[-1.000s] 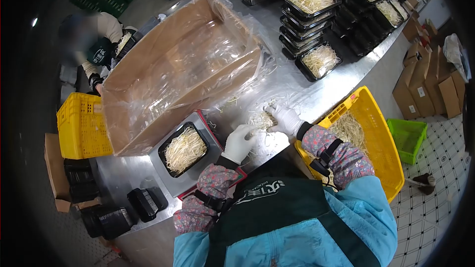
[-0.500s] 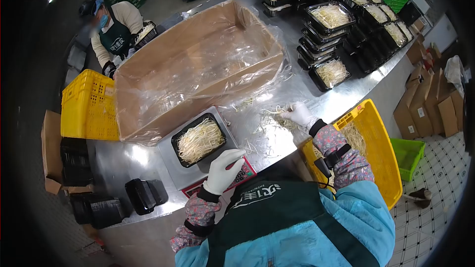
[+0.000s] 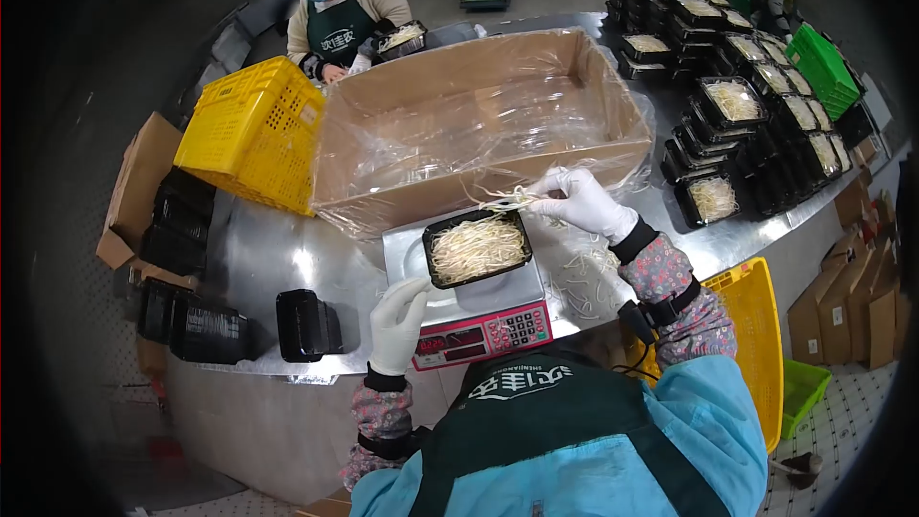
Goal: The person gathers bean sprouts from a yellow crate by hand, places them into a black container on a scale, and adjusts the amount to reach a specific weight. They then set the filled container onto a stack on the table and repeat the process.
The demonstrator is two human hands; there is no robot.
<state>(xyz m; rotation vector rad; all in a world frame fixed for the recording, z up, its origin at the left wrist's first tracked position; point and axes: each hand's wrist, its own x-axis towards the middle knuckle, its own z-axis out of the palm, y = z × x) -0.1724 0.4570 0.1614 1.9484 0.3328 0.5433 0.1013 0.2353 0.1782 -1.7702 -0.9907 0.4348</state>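
A black plastic tray filled with pale bean sprouts rests on the metal plate of a red-fronted digital scale. My right hand, in a white glove, pinches a small bunch of bean sprouts just above the tray's far right corner. At the near left side of the scale is my left hand, also gloved. Its fingers are loosely extended close to the tray's near left corner, holding nothing that I can see. Loose sprouts are scattered on the metal table right of the scale.
Behind the scale stands a large cardboard box lined with clear plastic. Stacked filled trays occupy the right. Yellow crates stand left and near right. Black trays sit left. Across the table, a person handles a filled tray.
My right hand has lifted from the tabletop sprouts to the tray with a bunch in its fingers. My left hand has moved to the scale's left side. The view has turned.
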